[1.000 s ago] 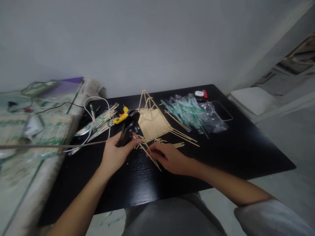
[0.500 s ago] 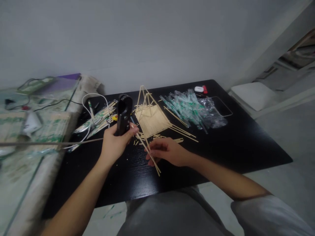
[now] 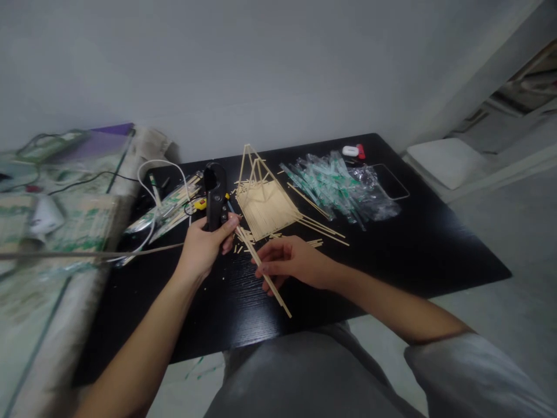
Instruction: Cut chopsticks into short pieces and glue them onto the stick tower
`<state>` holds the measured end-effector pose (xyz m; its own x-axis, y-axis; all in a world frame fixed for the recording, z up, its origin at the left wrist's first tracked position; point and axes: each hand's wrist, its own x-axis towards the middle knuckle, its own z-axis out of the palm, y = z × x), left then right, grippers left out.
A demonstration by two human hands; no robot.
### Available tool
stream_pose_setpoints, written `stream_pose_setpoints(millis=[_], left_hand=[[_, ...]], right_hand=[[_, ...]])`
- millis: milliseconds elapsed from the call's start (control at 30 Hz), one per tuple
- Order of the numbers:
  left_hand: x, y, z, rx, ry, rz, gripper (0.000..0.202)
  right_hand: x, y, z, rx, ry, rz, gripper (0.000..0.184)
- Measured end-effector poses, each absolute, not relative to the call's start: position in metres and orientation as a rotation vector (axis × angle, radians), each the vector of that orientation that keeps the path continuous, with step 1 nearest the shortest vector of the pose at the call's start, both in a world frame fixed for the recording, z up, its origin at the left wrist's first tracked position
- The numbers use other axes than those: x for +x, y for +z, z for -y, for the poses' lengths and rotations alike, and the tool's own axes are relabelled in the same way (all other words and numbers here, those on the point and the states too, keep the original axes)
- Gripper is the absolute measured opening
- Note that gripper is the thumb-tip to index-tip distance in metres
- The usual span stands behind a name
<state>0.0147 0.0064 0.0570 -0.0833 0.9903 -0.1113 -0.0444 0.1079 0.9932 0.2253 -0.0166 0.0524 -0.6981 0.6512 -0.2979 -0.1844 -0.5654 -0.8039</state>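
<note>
My left hand (image 3: 203, 247) is closed around a black corded tool (image 3: 214, 200) that stands upright; its exact kind does not show. Thumb and forefinger of that hand also pinch the upper end of thin bamboo sticks (image 3: 278, 299). Lower down, my right hand (image 3: 292, 264) has its fingers curled on the same sticks, two of which lie side by side, slanting toward me. Just beyond the hands rests a model (image 3: 272, 203) of bamboo sticks: a flat slatted base with a pointed frame (image 3: 249, 159) rising at its far left.
Short stick offcuts (image 3: 246, 235) lie around the model. Crumpled clear wrappers (image 3: 331, 186) with green print cover the table's right part. Packaged sticks (image 3: 174, 209) and a white cable (image 3: 140, 174) lie left. A white case (image 3: 350, 151) sits at the back of the black table (image 3: 418, 244).
The two sticks, crossed at an angle before, now lie alongside each other. My right hand has shifted slightly with them; my left hand keeps hold of the black tool.
</note>
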Motion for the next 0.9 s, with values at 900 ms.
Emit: stream_pose_setpoints(millis=[900], left_hand=[[0.027, 0.066, 0.036, 1.188, 1.167, -1.234, 0.018]], right_hand=[[0.219, 0.014, 0.024, -0.739, 1.022, 2.084, 0.014]])
